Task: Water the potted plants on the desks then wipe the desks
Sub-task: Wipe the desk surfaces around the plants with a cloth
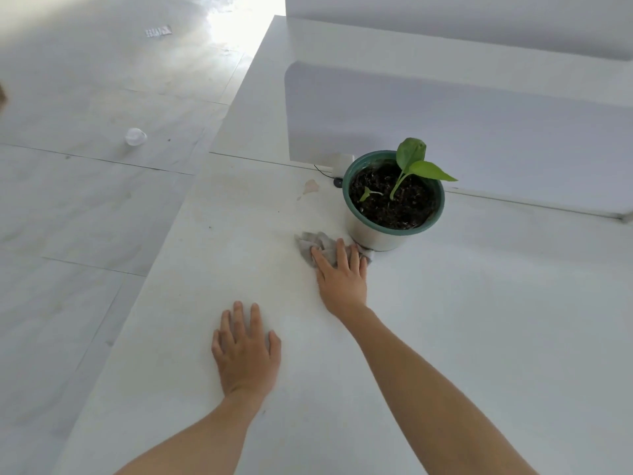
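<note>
Far to the left of the left hand (245, 351), down on the floor (85, 200): a small clear round object (136, 136), too blurred to name. Left hand open, fingers straight and spread, palm flat on the bench (479, 337), holding nothing. Ahead of it and to the right, well beyond the right hand (342, 275): a pale brownish stain (311, 186), apart from the cloth.

Under the right hand: the grey cloth (317, 246), crumpled, pressed to the bench by flat, straight fingers, not closed in a fist. Just to the right of this hand and a little ahead: the potted plant (394, 197), upright, with green rim, dark soil and few leaves. Cloth end touching the pot base or only just beside it; cannot tell which. Left of the pot, beyond the right hand, a small black part with thin cable (337, 182).

Probably in the wiping part of the task, close to the pot. To do this well:
- Open the cloth flatter for more contact, and press with the whole palm.
- Wipe in overlapping strokes from the pot toward the near edge.
- Take care not to push the pot; better to steady it with the free left hand.
- Go then to the stain with firmer, small circles.
- Leave the cable alone.

To the right of the right hand, a wide part of the bench, probably not yet wiped.
</note>
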{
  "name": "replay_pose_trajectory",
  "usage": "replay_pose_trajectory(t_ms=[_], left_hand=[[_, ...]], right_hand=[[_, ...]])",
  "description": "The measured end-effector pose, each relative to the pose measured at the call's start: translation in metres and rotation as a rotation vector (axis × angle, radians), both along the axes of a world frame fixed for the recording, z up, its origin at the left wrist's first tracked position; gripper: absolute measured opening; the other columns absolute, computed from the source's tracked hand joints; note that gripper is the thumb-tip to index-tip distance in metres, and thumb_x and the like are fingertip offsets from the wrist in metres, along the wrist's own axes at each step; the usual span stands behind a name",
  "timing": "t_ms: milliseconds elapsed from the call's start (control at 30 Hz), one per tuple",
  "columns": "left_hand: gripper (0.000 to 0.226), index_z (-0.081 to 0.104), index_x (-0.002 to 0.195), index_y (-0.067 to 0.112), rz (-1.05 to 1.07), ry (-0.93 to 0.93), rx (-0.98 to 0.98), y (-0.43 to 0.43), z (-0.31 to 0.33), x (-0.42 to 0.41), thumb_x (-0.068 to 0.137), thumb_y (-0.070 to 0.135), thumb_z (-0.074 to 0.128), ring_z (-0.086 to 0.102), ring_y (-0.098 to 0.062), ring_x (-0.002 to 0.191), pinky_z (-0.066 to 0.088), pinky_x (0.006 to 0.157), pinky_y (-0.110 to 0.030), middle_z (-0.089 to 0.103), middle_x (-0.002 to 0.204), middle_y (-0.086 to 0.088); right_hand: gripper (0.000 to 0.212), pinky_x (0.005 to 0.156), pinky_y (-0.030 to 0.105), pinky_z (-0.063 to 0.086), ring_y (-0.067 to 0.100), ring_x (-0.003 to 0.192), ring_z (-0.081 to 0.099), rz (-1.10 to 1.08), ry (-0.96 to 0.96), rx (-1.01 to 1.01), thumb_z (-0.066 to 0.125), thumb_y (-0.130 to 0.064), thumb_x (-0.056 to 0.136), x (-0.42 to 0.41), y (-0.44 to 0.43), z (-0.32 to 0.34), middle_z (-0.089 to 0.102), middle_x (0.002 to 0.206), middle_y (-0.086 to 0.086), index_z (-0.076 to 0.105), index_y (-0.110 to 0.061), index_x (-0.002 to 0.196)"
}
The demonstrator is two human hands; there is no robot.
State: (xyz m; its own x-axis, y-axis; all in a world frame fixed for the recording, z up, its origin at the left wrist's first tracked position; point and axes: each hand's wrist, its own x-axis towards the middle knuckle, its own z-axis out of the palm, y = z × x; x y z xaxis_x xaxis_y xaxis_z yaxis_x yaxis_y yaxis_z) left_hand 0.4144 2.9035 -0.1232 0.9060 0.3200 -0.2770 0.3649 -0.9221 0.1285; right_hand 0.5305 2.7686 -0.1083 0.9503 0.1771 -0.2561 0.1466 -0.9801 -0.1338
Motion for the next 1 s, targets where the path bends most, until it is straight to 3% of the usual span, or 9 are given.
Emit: replay_pose_trajectory(t_ms=[167, 333, 433, 533, 600, 767, 867, 933, 1000], left_hand=[[0.058, 0.062, 0.116, 0.006, 0.0, -0.049, 0.032, 0.001, -0.006, -0.001, 0.075, 0.035, 0.033, 0.058, -0.041, 0.111, 0.038, 0.092, -0.047, 0.06, 0.124, -0.022], [0.058, 0.063, 0.115, 0.005, 0.003, -0.08, 0.022, 0.0, -0.006, -0.002, 0.075, 0.034, 0.033, 0.059, -0.043, 0.109, 0.046, 0.088, -0.05, 0.06, 0.123, -0.024], [0.058, 0.063, 0.115, 0.004, -0.017, -0.081, 0.024, 0.002, -0.007, -0.002, 0.075, 0.034, 0.034, 0.058, -0.044, 0.109, 0.046, 0.086, -0.055, 0.06, 0.123, -0.024], [0.058, 0.063, 0.115, 0.004, -0.016, -0.084, 0.017, 0.002, -0.008, -0.001, 0.075, 0.034, 0.034, 0.058, -0.044, 0.109, 0.046, 0.085, -0.056, 0.06, 0.122, -0.025], [0.058, 0.063, 0.114, 0.004, -0.012, -0.101, 0.019, 0.002, -0.009, -0.001, 0.074, 0.034, 0.034, 0.059, -0.044, 0.109, 0.047, 0.085, -0.055, 0.06, 0.122, -0.024], [0.057, 0.057, 0.119, 0.006, 0.003, -0.21, 0.042, 0.006, -0.018, -0.001, 0.075, 0.034, 0.034, 0.044, -0.035, 0.117, 0.029, 0.092, -0.047, 0.059, 0.124, -0.024], [0.056, 0.054, 0.12, 0.009, 0.007, -0.228, 0.067, 0.007, -0.021, 0.0, 0.075, 0.035, 0.034, 0.036, -0.032, 0.118, 0.028, 0.091, -0.046, 0.059, 0.125, -0.022], [0.056, 0.058, 0.119, 0.009, 0.012, -0.218, 0.084, 0.007, -0.022, 0.0, 0.075, 0.035, 0.034, 0.037, -0.032, 0.118, 0.033, 0.092, -0.047, 0.059, 0.125, -0.021], [0.055, 0.053, 0.121, 0.01, 0.006, -0.229, 0.087, 0.008, -0.024, -0.001, 0.075, 0.036, 0.034, 0.036, -0.032, 0.119, 0.029, 0.092, -0.046, 0.059, 0.125, -0.021]], right_hand=[[0.037, 0.082, 0.056, 0.049, 0.044, 0.104, 0.061, 0.137, 0.006, 0.024, 0.041, -0.031, 0.083, -0.028, -0.02, -0.012, 0.064, 0.119, 0.018, 0.058, -0.032, 0.116], [0.043, 0.085, 0.052, 0.05, 0.042, 0.108, 0.06, 0.336, -0.205, -0.002, 0.041, -0.03, 0.081, -0.072, -0.11, -0.022, 0.062, 0.122, 0.016, 0.043, -0.035, 0.123], [0.044, 0.089, 0.055, 0.047, 0.05, 0.114, 0.052, -0.099, -0.28, 0.039, 0.041, -0.025, 0.084, -0.069, -0.157, -0.017, 0.056, 0.126, 0.025, 0.046, -0.028, 0.128], [0.042, 0.109, 0.052, 0.023, 0.044, 0.136, 0.024, -0.577, -0.216, 0.138, 0.043, -0.023, 0.093, -0.07, -0.155, -0.019, 0.034, 0.147, 0.021, 0.043, -0.026, 0.135], [0.043, 0.109, 0.052, 0.018, 0.045, 0.135, 0.023, -0.694, -0.211, 0.165, 0.041, -0.02, 0.092, -0.074, -0.119, -0.018, 0.033, 0.147, 0.022, 0.044, -0.024, 0.135], [0.043, 0.09, 0.056, 0.046, 0.045, 0.112, 0.056, -0.031, -0.101, 0.252, 0.04, -0.022, 0.078, -0.064, 0.001, -0.016, 0.062, 0.123, 0.018, 0.063, -0.029, 0.115], [0.044, 0.111, 0.051, 0.022, 0.041, 0.135, 0.03, 0.097, -0.117, 0.253, 0.037, -0.022, 0.09, -0.007, 0.035, -0.01, 0.036, 0.147, 0.018, 0.045, -0.03, 0.133], [0.048, 0.115, 0.047, 0.002, 0.036, 0.143, 0.005, 0.014, -0.016, 0.233, 0.031, -0.023, 0.096, 0.036, 0.044, -0.01, 0.011, 0.156, 0.013, 0.026, -0.032, 0.142], [0.048, 0.116, 0.047, -0.002, 0.034, 0.143, -0.002, -0.039, 0.035, 0.216, 0.027, -0.024, 0.097, 0.067, 0.051, -0.007, 0.004, 0.157, 0.009, 0.02, -0.034, 0.143]])
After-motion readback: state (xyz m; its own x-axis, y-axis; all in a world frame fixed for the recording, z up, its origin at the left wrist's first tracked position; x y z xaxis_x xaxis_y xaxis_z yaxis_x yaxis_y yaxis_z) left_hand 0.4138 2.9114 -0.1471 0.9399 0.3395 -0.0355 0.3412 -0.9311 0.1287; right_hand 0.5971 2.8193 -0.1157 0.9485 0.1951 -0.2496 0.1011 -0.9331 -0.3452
